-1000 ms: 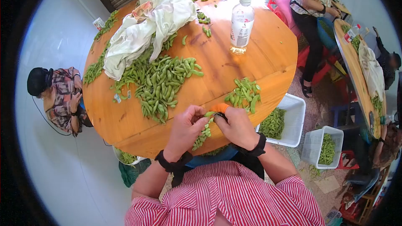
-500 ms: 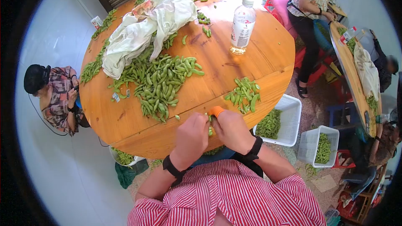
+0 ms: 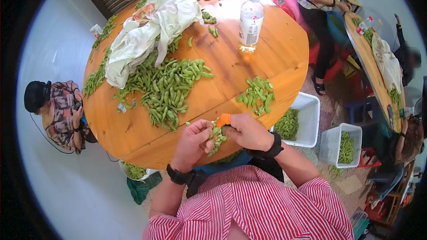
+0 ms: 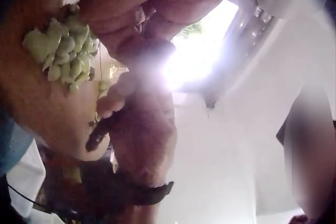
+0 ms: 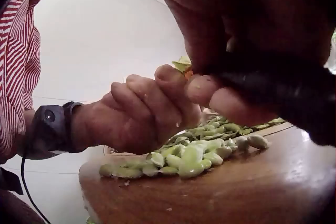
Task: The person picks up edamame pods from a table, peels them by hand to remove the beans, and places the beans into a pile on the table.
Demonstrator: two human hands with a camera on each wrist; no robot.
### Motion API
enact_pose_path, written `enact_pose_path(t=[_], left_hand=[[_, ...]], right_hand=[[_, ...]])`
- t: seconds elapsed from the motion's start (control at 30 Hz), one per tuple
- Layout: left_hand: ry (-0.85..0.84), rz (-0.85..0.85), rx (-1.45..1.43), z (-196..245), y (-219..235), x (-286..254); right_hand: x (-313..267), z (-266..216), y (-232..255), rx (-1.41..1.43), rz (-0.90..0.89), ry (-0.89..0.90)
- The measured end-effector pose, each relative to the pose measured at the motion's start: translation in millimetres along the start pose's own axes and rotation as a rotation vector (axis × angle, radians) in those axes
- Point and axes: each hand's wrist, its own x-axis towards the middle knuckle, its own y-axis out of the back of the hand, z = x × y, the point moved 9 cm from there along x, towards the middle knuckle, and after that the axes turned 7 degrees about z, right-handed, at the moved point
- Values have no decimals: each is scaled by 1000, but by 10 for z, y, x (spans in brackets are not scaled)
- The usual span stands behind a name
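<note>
At the near edge of the round wooden table (image 3: 133,126), both my hands meet over a small heap of shelled green beans (image 3: 217,139). My left hand (image 3: 207,129) and my right hand (image 3: 227,127) pinch one edamame pod (image 3: 216,130) between their fingertips. An orange cover (image 3: 223,119) sits on a right finger. In the right wrist view the left hand's curled fingers (image 5: 157,95) touch the right fingertips (image 5: 207,88) above the bean heap (image 5: 191,157), with a scrap of pod (image 5: 182,65) behind them. The left wrist view shows the beans (image 4: 60,53), blurred.
A large pile of pods (image 3: 171,86) lies mid-table, a smaller pile (image 3: 257,94) to the right. A white cloth (image 3: 142,31) and a water bottle (image 3: 250,20) stand farther back. White baskets of pods (image 3: 307,120) (image 3: 342,144) sit on the floor right. Other people (image 3: 55,106) sit around.
My hands, pressed close together half a second ago, have parted slightly and shifted left. A pod shows between the fingertips again.
</note>
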Motion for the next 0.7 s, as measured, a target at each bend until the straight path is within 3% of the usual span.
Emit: enact_pose_path(t=[0.03, 0.17, 0.23, 0.27, 0.33, 0.37, 0.43, 0.47, 0.53, 0.57, 0.63, 0.7], left_hand=[[65, -34, -111, -37, -19, -10], [39, 25, -47, -21, -34, -11], [-191, 178, 370, 138, 19, -52], [-193, 176, 373, 118, 9, -59], [-614, 203, 844, 354, -143, -195], [-612, 205, 845, 353, -147, -184], [-849, 223, 1037, 490, -286, -252], [-850, 224, 1038, 494, -316, -265], [-363, 271, 592, 255, -96, -115], [-363, 273, 591, 259, -87, -99], [-166, 231, 177, 109, -15, 16], [-201, 224, 115, 138, -5, 82]], right_hand=[[-3, 23, -22, 27, -24, 3], [-23, 112, -51, 6, -25, -43], [-22, 143, -59, -46, 6, -35], [-15, 148, -50, -96, 36, -28], [-13, 147, -52, -88, 60, -42], [-17, 149, -43, -82, 79, -56], [-15, 123, -34, -88, 93, -48], [-12, 108, -18, -96, 109, -42], [-7, 103, 7, -77, 80, -51], [-13, 101, 8, -58, 53, -61], [-24, 14, 22, -75, 30, -14], [-38, -37, 15, -94, 10, 35]])
